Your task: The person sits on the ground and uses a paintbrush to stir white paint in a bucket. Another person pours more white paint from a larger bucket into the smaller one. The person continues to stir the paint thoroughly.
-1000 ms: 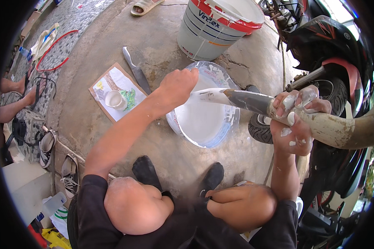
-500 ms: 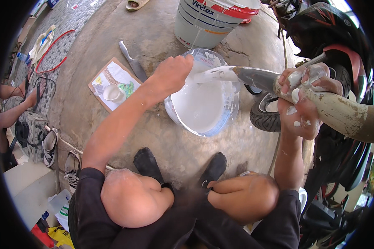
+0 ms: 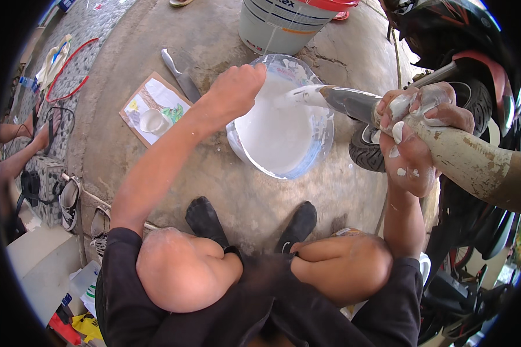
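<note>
paint-smeared right hand point(image 3: 414, 136) is clenched round a steel trowel point(image 3: 344, 101) whose tip dips into the clear plastic bowl of white liquid point(image 3: 281, 124); left hand point(image 3: 234, 89) grips the bowl's rim. tilting it further could slop liquid onto the concrete floor point(image 3: 173, 168). white bucket point(image 3: 286, 23) and motorbike point(image 3: 469, 63) stand near.
</note>
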`<state>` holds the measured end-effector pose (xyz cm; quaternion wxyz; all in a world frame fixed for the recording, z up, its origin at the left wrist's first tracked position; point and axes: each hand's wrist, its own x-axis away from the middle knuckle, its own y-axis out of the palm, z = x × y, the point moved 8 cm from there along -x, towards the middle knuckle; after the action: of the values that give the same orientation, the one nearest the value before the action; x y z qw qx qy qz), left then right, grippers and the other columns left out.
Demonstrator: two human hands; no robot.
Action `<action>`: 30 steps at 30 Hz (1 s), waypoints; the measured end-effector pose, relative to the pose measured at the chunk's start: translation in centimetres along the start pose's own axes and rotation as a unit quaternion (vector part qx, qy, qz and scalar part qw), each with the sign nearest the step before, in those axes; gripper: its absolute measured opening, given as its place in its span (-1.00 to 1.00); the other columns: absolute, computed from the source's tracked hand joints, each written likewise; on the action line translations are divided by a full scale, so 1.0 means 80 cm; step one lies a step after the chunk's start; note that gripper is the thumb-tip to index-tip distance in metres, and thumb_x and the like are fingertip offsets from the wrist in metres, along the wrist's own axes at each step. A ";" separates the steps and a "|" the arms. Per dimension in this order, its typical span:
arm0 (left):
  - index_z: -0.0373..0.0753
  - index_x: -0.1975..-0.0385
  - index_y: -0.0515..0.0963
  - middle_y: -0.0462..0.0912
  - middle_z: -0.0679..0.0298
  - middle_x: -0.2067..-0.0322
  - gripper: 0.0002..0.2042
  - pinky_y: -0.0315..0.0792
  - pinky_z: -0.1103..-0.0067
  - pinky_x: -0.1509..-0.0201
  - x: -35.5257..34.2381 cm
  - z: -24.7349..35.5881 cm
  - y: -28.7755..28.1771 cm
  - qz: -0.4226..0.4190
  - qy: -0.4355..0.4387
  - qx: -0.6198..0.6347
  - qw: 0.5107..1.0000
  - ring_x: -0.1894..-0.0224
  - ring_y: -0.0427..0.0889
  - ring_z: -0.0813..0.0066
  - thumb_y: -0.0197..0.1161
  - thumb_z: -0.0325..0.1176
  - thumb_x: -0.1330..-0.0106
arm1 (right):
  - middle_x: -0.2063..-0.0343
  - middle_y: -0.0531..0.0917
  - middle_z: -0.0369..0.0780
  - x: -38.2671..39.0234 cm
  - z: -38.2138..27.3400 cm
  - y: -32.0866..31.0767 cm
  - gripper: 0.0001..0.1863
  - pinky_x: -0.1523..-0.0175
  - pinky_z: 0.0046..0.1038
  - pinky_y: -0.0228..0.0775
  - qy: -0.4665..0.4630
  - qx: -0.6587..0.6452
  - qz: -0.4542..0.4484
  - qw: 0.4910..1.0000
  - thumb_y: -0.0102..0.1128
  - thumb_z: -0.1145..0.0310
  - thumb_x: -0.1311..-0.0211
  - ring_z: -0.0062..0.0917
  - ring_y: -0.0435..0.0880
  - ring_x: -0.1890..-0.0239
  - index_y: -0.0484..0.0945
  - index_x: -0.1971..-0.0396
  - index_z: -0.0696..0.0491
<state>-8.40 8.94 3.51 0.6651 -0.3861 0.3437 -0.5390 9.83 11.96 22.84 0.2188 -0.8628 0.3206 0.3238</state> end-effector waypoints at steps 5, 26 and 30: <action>-0.43 0.40 0.33 0.52 -0.13 0.49 -0.85 0.40 0.15 0.30 0.003 -0.005 0.000 0.003 0.001 -0.007 1.000 0.36 0.53 -0.17 0.04 -0.69 0.00 | 0.40 0.30 -0.17 -0.002 0.003 0.000 -0.63 0.46 -0.42 0.40 0.058 -0.123 -0.041 0.990 0.04 0.62 0.20 -0.48 0.46 0.52 0.19 0.31 0.06; -0.43 0.38 0.32 0.52 -0.14 0.47 -0.85 0.35 0.15 0.30 0.009 -0.002 -0.002 0.010 0.008 0.010 1.000 0.36 0.50 -0.18 0.01 -0.68 -0.01 | 0.45 0.32 -0.17 -0.012 -0.012 -0.008 -0.65 0.46 -0.41 0.41 0.043 -0.129 -0.040 0.990 0.07 0.59 0.15 -0.51 0.46 0.59 0.24 0.29 0.12; -0.44 0.38 0.31 0.51 -0.14 0.48 -0.84 0.33 0.14 0.31 0.008 0.003 -0.005 -0.002 0.003 0.015 1.000 0.35 0.50 -0.18 0.00 -0.69 -0.01 | 0.50 0.34 -0.16 -0.022 -0.008 -0.020 -0.66 0.48 -0.42 0.41 0.028 -0.034 -0.009 0.999 0.05 0.62 0.19 -0.52 0.44 0.65 0.26 0.30 0.15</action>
<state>-8.25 8.29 3.94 0.6688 -0.3752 0.3364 -0.5466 10.20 13.43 24.82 0.1830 -0.8812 0.3079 0.3084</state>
